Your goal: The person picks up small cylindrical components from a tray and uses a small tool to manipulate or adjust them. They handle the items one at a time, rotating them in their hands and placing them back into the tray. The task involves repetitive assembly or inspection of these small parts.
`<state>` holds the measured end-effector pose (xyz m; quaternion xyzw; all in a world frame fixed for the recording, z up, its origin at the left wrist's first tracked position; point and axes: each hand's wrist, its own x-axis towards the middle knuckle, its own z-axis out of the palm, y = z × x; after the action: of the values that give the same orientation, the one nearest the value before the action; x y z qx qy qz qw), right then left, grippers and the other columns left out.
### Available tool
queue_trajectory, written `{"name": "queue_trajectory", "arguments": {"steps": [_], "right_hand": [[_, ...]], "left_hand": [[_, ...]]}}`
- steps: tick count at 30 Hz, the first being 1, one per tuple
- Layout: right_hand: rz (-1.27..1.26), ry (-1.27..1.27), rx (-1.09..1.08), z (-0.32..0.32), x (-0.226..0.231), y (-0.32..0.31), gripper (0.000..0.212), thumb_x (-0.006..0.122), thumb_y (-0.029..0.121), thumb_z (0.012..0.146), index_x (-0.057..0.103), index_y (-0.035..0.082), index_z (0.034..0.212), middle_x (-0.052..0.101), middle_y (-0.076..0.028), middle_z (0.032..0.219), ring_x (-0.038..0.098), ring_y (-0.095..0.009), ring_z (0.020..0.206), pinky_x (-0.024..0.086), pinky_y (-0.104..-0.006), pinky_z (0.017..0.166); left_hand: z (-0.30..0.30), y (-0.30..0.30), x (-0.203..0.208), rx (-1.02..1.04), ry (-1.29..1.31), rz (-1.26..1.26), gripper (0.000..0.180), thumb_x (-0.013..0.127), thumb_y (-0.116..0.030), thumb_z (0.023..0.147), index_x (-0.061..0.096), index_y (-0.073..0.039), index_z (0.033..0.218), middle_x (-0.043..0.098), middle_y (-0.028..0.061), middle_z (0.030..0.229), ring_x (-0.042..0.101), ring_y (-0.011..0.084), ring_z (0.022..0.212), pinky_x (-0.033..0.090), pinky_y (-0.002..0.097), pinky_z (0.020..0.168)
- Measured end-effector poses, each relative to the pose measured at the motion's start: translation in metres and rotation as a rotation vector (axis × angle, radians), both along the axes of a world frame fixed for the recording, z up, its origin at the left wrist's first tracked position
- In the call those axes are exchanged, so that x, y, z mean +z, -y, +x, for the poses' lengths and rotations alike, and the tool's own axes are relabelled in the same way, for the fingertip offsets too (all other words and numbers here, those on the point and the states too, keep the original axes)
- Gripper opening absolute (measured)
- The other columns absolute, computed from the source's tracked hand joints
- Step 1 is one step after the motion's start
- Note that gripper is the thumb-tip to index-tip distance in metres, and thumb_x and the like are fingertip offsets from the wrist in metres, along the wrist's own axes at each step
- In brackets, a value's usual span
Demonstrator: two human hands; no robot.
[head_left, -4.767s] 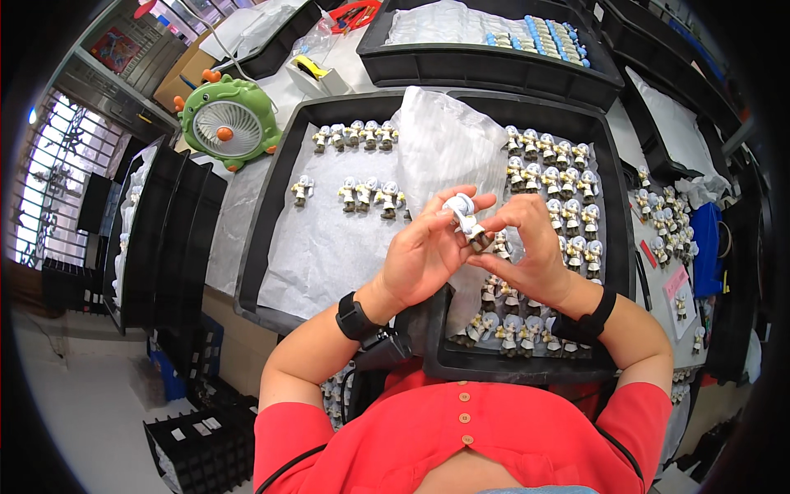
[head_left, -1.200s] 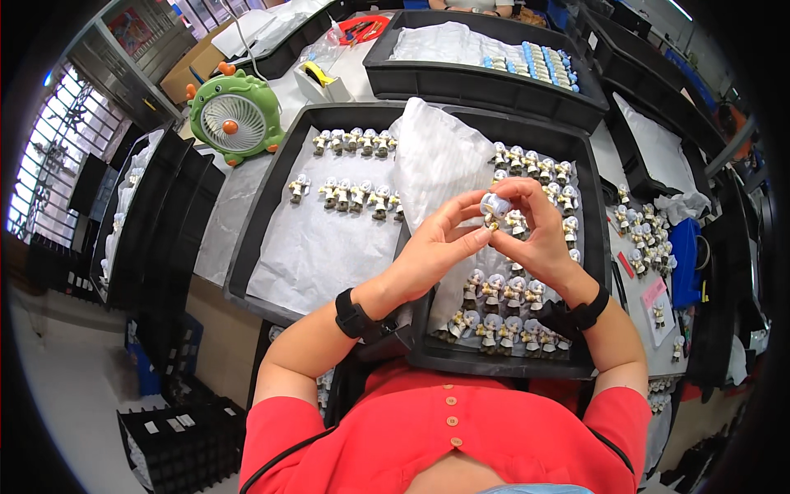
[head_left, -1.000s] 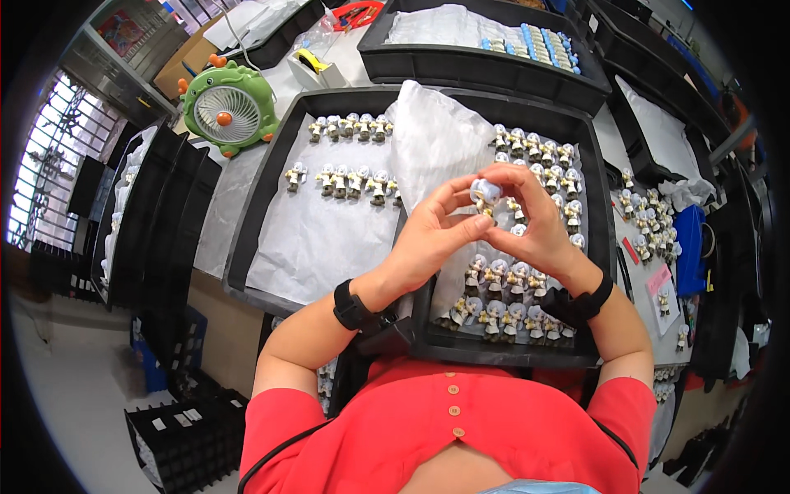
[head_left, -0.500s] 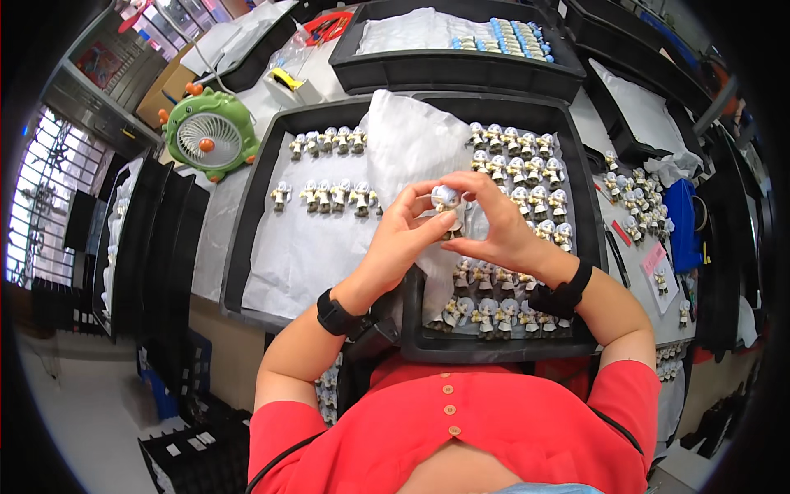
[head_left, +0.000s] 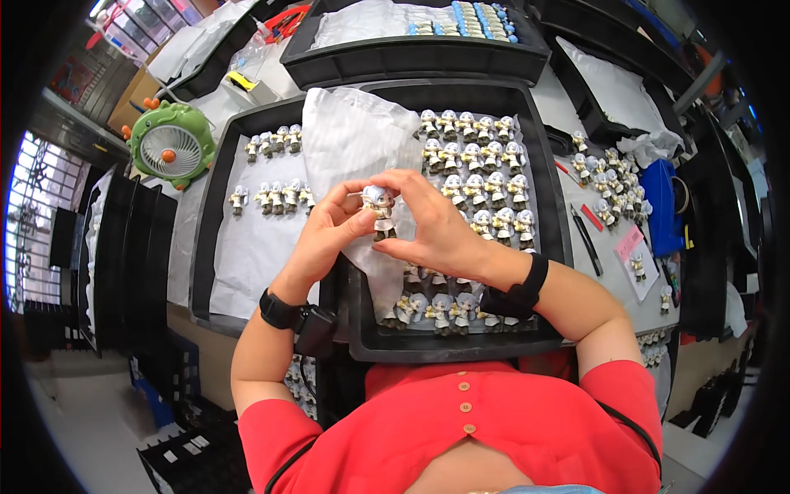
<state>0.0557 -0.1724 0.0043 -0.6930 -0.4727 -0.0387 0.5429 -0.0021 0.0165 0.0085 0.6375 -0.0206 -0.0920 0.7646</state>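
Note:
A small painted figurine (head_left: pixel 383 216) with pale hair, a white outfit and a dark base stands upright between my two hands, its front toward me. My left hand (head_left: pixel 336 224) grips its side, with the thumb pressed across it. Around its other side curves my right hand (head_left: pixel 436 221), index finger by the head and thumb near the base. Both hands are above white tissue paper (head_left: pixel 355 123) where two black trays meet. The right tray (head_left: pixel 461 350) holds rows of matching figurines (head_left: pixel 473 155). Fewer figurines (head_left: pixel 280 196) lie on paper in the left tray (head_left: pixel 200 276).
Loose figurines (head_left: pixel 613 185) cluster at the right, near a blue bin (head_left: pixel 658 198), a black pen-like tool (head_left: pixel 585 239) and a pink-and-white card (head_left: pixel 634 251). A green fan (head_left: pixel 171 146) stands at the left. Another black tray (head_left: pixel 411 62) holds blue-topped pieces behind.
The figurine has turned so that its front shows more plainly. Both hands keep hold of it. The whole view has shifted, so the trays and hands appear farther left.

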Motion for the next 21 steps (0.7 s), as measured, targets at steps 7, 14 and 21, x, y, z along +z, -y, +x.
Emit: {"name": "queue_trajectory", "arguments": {"steps": [7, 14, 21], "right_hand": [[-0.052, -0.031, -0.063, 0.006, -0.006, 0.003, 0.066, 0.075, 0.012, 0.068, 0.043, 0.004, 0.125, 0.05, -0.015, 0.117, 0.054, -0.029, 0.104, 0.045, -0.0358, 0.089], [-0.07, -0.022, -0.089, 0.007, -0.013, 0.001, 0.069, 0.077, 0.014, 0.068, 0.04, 0.003, 0.125, 0.053, -0.016, 0.116, 0.056, -0.03, 0.106, 0.046, -0.0365, 0.089], [-0.039, 0.038, -0.089, 0.013, -0.016, -0.004, 0.074, 0.079, 0.017, 0.067, 0.039, 0.004, 0.129, 0.054, -0.016, 0.116, 0.057, -0.028, 0.104, 0.047, -0.0367, 0.089]], "left_hand": [[0.003, 0.007, 0.0, -0.043, 0.035, 0.043, 0.063, 0.071, -0.015, 0.08, 0.038, -0.004, 0.133, 0.049, 0.0106, 0.126, 0.052, 0.0171, 0.11, 0.044, 0.0301, 0.091], [0.006, 0.006, -0.001, -0.034, 0.029, 0.077, 0.066, 0.071, -0.018, 0.082, 0.035, 0.001, 0.135, 0.049, 0.0134, 0.125, 0.052, 0.0197, 0.112, 0.046, 0.0323, 0.091], [0.006, 0.0, -0.007, -0.032, 0.073, 0.032, 0.068, 0.069, -0.017, 0.083, 0.031, 0.001, 0.136, 0.052, 0.015, 0.121, 0.056, 0.0208, 0.108, 0.047, 0.0332, 0.09]]}}
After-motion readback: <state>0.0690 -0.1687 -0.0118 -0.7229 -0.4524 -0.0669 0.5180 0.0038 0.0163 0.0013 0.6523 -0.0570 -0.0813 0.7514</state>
